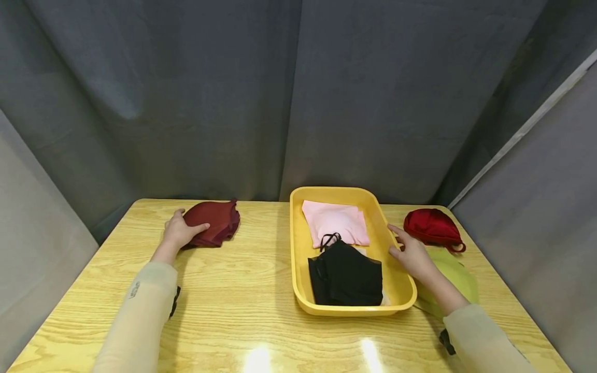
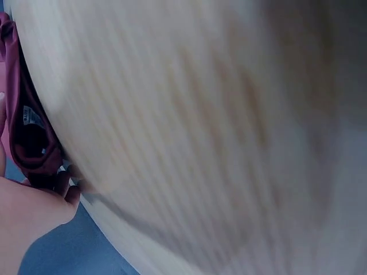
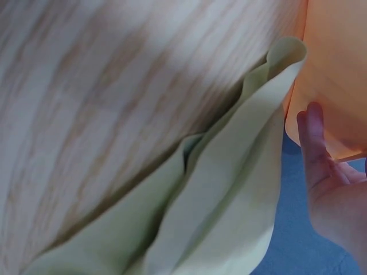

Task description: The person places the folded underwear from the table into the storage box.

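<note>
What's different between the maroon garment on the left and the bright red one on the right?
The maroon garment is dark and fairly dull; the red garment is brighter and shiny.
The maroon garment is in the person's left hand; neither hand holds the red garment.
The red garment shows a loop at its edge; the maroon garment shows none.
Both are outside the yellow tray.
</note>
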The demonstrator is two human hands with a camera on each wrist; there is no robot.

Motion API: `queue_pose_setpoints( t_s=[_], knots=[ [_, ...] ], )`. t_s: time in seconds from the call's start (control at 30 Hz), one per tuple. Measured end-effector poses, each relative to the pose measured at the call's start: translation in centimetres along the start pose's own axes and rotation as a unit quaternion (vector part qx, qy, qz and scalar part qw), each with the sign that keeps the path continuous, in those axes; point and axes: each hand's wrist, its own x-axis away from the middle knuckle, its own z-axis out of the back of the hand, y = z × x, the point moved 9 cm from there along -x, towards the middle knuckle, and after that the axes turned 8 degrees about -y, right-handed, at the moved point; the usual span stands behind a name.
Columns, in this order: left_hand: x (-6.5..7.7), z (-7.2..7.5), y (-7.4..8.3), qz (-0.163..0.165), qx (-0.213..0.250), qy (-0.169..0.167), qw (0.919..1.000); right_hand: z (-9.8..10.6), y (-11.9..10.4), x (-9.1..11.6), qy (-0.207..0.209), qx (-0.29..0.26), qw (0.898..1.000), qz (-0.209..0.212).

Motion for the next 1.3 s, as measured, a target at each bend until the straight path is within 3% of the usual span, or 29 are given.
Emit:
queue_pose_setpoints(
  t_s=[0.2, 0.4, 0.77, 1.07, 1.3],
  knots=[
    [0.1, -0.2, -0.1, 0.006, -0.004, -0.016, 0.9999, -0.2, 0.2, -0.1, -0.007, -0.003, 1.0, -0.007],
    [0.4, -0.2, 0.2, -0.01, 0.01, -0.024, 0.9996, -0.2, 0.3, -0.1, -0.006, -0.002, 1.0, -0.006],
    [0.3, -0.4, 0.1, -0.03, 0.086, -0.026, 0.9955, 0.0, 0.4, 0.0, -0.011, -0.004, 1.0, -0.01],
    [0.9, 0.4, 1.0, -0.082, 0.111, -0.025, 0.9901, 0.0, 0.5, 0.0, -0.008, -0.007, 1.0, -0.011],
    [1.6, 1.5, 1.8, -0.11, 0.143, -0.006, 0.9836, -0.1, 0.4, -0.2, 0.001, -0.008, 1.0, -0.008]
  ],
)
